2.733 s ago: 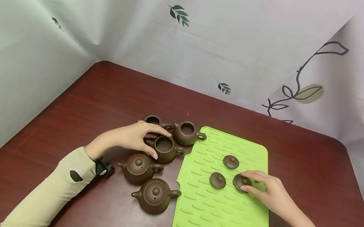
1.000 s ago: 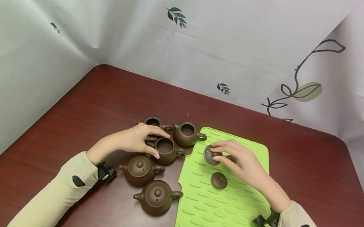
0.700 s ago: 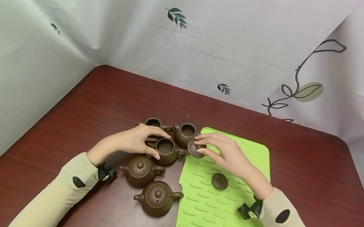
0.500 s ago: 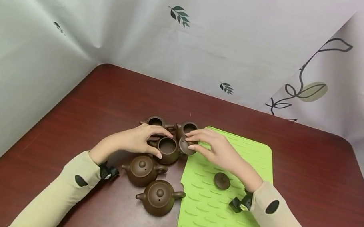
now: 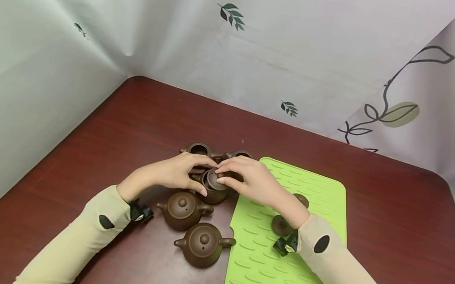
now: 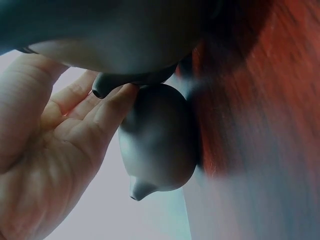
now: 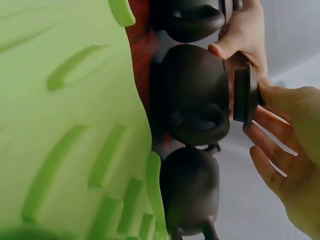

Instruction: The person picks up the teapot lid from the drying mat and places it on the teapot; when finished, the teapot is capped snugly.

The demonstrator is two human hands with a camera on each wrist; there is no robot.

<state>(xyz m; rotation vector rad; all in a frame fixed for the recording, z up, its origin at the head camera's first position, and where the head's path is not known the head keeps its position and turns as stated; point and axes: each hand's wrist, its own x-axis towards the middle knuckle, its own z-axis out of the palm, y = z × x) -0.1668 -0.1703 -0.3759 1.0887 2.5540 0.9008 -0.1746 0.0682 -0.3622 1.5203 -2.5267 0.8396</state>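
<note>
Having brought the lid (image 7: 242, 97) from the mat (image 5: 271, 282), now holds it pinched in the right hand (image 5: 258, 183) just above the teapot (image 7: 192, 82) clasped by the left hand (image 5: 175, 172), nearly covering its mouth.

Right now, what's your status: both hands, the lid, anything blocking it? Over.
Right hand pinching a lid, just above an open teapot. Left hand around that teapot's spout side. Nothing visible between lid and teapot.
</note>
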